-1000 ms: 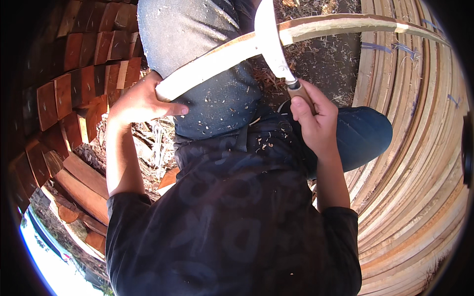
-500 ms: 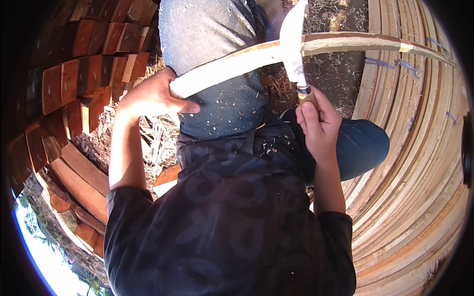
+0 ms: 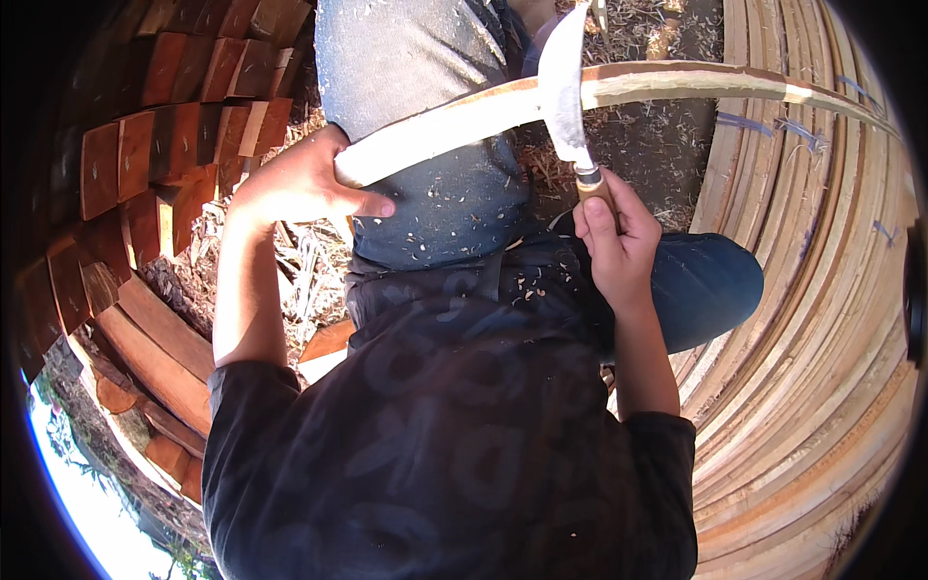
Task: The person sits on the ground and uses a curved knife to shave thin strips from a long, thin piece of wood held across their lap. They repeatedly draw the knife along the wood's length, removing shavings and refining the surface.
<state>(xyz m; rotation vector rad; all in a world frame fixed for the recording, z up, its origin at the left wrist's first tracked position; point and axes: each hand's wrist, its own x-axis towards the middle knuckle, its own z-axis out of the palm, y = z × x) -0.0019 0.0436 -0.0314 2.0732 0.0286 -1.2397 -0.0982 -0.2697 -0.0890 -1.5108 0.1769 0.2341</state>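
My left hand [image 3: 295,184] is closed around the near end of a long wooden strip [image 3: 440,132], with the thumb along its lower side. The strip lies across my raised thigh and runs off to the far right; its near part is pale and freshly cut. In my right hand [image 3: 625,246] is the wooden handle of a broad-bladed knife [image 3: 561,92]. Its wide metal blade stands across the strip, tip pointing away from me, and hides a short piece of it. Whether the edge bites into the wood, I cannot tell.
Stacked reddish wood blocks [image 3: 135,159] rise on the left. A big pile of long pale strips [image 3: 773,319], some with bluish ties, fills the right. Shavings [image 3: 314,266] litter the ground and dot my jeans [image 3: 425,217]. My bent right knee [image 3: 710,290] sits beside the pile.
The knife has shifted slightly left along the strip, toward my left hand, and leans a little more. My left hand keeps its hold on the strip's end.
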